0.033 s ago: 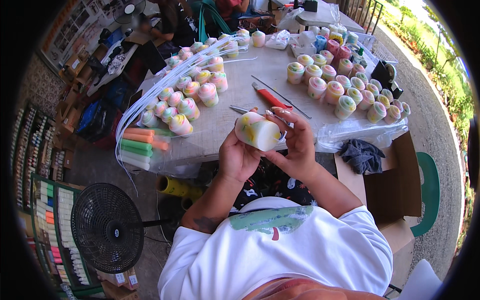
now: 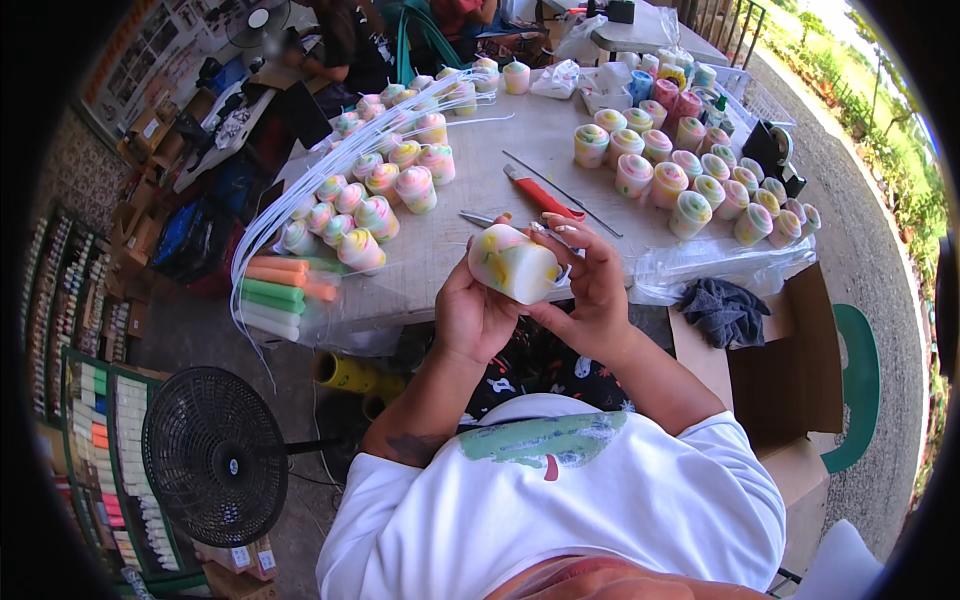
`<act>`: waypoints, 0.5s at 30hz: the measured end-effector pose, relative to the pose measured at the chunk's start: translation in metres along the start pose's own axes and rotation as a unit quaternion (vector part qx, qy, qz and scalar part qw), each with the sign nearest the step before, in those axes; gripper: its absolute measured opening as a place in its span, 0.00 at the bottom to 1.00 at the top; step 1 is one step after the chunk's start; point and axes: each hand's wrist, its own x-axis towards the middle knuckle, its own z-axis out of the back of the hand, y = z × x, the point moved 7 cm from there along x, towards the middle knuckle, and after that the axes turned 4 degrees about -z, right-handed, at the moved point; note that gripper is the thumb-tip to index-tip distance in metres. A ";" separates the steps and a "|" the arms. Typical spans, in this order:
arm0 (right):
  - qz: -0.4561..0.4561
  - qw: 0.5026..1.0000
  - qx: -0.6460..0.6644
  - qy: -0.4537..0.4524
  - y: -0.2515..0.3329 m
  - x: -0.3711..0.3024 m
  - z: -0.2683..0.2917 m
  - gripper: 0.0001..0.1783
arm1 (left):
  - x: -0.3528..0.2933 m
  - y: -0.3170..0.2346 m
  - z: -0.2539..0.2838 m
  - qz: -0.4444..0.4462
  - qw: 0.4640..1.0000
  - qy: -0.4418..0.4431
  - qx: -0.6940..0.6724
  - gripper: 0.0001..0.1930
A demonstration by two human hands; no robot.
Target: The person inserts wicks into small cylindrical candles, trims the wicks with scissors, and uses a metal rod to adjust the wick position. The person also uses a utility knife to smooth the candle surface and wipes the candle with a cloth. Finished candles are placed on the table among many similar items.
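Note:
A white candle (image 2: 510,265) with yellow and green swirls is held just off the table's near edge, tilted on its side with its flat base toward me. A thin wick sticks out at its left. My left hand (image 2: 478,315) is closed around the candle's left side. My right hand (image 2: 588,290) closes on the right side, thumb at the base's lower edge and fingers curved behind. Something small and greyish shows between the right fingers and the candle; I cannot make it out. Beyond the hands lie a red-handled knife (image 2: 548,196), a thin metal rod (image 2: 590,210) and a slim silver tool (image 2: 478,218).
Swirled candles (image 2: 376,215) stand at the left, more candles (image 2: 690,212) at the right. Long white wicks (image 2: 330,165) lie over the left group, near orange and green wax sticks (image 2: 273,290). A dark cloth (image 2: 725,312) rests by a cardboard box (image 2: 790,360). A fan (image 2: 215,455) stands lower left.
The candle has turned slightly in my hands, its base now angled a little differently. My right fingers have shifted slightly; the things on the table have not moved.

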 end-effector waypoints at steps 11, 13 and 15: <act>-0.347 0.902 0.232 -0.109 -0.035 -0.022 0.011 0.07 | 0.010 -0.023 0.021 -0.103 0.989 -0.057 0.089 0.21; -0.391 0.863 0.300 -0.115 -0.040 -0.021 0.007 0.08 | 0.010 -0.024 0.019 -0.119 0.985 -0.066 0.105 0.21; -0.419 0.834 0.341 -0.115 -0.042 -0.022 0.002 0.08 | 0.009 -0.025 0.016 -0.128 0.982 -0.074 0.120 0.21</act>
